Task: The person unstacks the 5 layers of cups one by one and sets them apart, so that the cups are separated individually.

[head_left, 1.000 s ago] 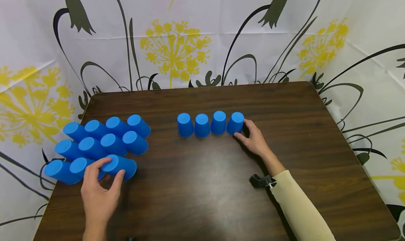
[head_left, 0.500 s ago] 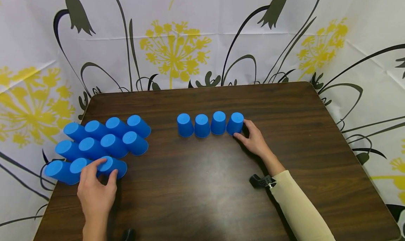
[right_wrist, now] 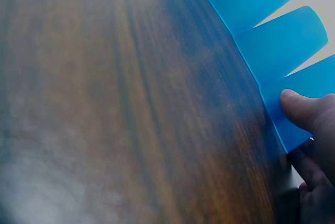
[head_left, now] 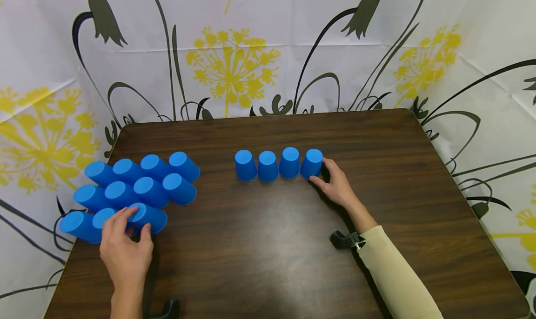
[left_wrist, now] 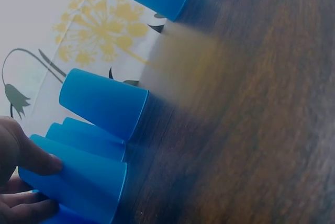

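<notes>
My left hand [head_left: 127,249] grips an upside-down blue plastic cup [head_left: 151,218] between thumb and fingers, at the right end of the front row on the table's left. That cup sits close beside its neighbour [head_left: 102,217], which my fingers partly cover. In the left wrist view the held cup [left_wrist: 86,179] shows its open rim down at the wood. Over on the right, my right hand [head_left: 336,184] holds the rightmost cup [head_left: 311,164] of a short row, thumb on its near side. The right wrist view shows this cup [right_wrist: 282,111] touching the one beside it.
Behind the front row stand two more rows of upturned blue cups [head_left: 179,189] on the brown wooden table [head_left: 259,244]. A patterned white curtain [head_left: 268,12] hangs behind the table's far edge. Black straps [head_left: 345,240] sit at both wrists.
My left hand has slid its cup leftward and slightly back, closer to the other front-row cups. The right hand and its row of cups stay where they were.
</notes>
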`<action>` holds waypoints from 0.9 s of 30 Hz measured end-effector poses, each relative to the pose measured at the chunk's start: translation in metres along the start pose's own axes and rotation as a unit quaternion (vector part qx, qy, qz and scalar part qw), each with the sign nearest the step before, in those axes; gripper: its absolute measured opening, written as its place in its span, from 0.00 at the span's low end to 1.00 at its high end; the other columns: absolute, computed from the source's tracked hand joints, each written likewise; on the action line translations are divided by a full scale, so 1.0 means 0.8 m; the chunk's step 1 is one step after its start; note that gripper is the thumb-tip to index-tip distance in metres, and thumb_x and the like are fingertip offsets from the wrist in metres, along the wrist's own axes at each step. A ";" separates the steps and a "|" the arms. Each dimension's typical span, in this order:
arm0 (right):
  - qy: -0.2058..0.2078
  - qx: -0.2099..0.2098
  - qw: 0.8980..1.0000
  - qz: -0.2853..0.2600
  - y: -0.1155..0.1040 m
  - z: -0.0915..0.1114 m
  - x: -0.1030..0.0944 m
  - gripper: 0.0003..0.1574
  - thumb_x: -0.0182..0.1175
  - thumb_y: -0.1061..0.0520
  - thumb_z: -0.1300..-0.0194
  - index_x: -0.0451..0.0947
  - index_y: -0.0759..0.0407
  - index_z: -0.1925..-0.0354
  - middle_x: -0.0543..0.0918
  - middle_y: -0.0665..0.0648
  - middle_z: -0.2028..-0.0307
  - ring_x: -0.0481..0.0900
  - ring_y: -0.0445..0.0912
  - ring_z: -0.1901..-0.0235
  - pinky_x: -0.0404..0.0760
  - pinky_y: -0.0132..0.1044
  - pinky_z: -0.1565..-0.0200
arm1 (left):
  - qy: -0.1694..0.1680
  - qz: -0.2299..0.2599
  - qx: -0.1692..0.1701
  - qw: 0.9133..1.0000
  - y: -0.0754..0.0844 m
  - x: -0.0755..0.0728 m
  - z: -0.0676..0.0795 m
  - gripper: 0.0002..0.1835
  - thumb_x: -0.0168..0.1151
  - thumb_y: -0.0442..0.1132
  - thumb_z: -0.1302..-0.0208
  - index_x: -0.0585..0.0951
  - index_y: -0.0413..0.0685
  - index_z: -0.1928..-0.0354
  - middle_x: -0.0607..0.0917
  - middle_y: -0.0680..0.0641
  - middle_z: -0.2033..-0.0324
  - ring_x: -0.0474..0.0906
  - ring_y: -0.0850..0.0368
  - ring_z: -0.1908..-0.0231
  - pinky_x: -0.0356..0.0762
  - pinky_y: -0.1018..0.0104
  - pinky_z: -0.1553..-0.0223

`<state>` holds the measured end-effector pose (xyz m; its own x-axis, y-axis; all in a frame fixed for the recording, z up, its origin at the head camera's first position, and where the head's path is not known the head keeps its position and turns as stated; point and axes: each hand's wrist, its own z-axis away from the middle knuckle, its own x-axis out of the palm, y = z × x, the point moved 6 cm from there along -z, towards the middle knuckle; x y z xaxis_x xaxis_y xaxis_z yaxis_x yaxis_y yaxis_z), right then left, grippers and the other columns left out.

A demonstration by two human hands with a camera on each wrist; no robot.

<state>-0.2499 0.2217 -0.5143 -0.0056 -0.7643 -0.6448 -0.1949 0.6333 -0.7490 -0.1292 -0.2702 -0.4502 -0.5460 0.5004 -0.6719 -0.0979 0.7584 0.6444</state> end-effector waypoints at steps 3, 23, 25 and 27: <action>0.000 -0.002 1.000 0.003 0.000 0.000 0.001 0.38 0.66 0.54 0.34 0.64 0.65 0.33 0.73 0.66 0.40 0.69 0.59 0.38 0.66 0.57 0.36 | 0.012 -0.007 0.003 1.000 0.001 -0.002 0.002 0.27 0.70 0.26 0.44 0.79 0.43 0.40 0.73 0.40 0.38 0.69 0.44 0.38 0.75 0.39 0.48; -0.001 -0.005 1.000 0.000 0.000 -0.003 0.000 0.38 0.66 0.53 0.34 0.64 0.66 0.33 0.73 0.66 0.40 0.69 0.59 0.38 0.66 0.57 0.36 | 0.116 0.065 0.132 0.982 0.059 -0.028 0.012 0.17 0.70 0.32 0.44 0.84 0.38 0.51 0.78 0.40 0.43 0.72 0.51 0.42 0.69 0.79 0.46; 0.000 -0.007 1.000 0.000 0.000 -0.002 0.000 0.38 0.66 0.53 0.34 0.65 0.65 0.33 0.73 0.66 0.40 0.69 0.59 0.38 0.66 0.57 0.36 | 0.097 0.107 0.172 0.974 0.080 -0.020 0.013 0.17 0.70 0.30 0.45 0.84 0.37 0.51 0.78 0.40 0.44 0.73 0.49 0.42 0.70 0.78 0.46; 0.000 -0.007 1.000 0.001 0.001 -0.001 0.000 0.38 0.66 0.53 0.34 0.65 0.65 0.33 0.73 0.66 0.40 0.69 0.59 0.38 0.66 0.57 0.36 | 0.060 0.145 0.201 0.967 0.099 -0.006 0.014 0.20 0.71 0.27 0.47 0.83 0.38 0.50 0.78 0.40 0.44 0.73 0.47 0.44 0.70 0.79 0.46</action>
<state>-0.2505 0.2218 -0.5149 -0.0065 -0.7625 -0.6470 -0.2077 0.6339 -0.7450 -0.1250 -0.2074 -0.4002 -0.5975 0.6822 -0.4214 0.3923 0.7070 0.5884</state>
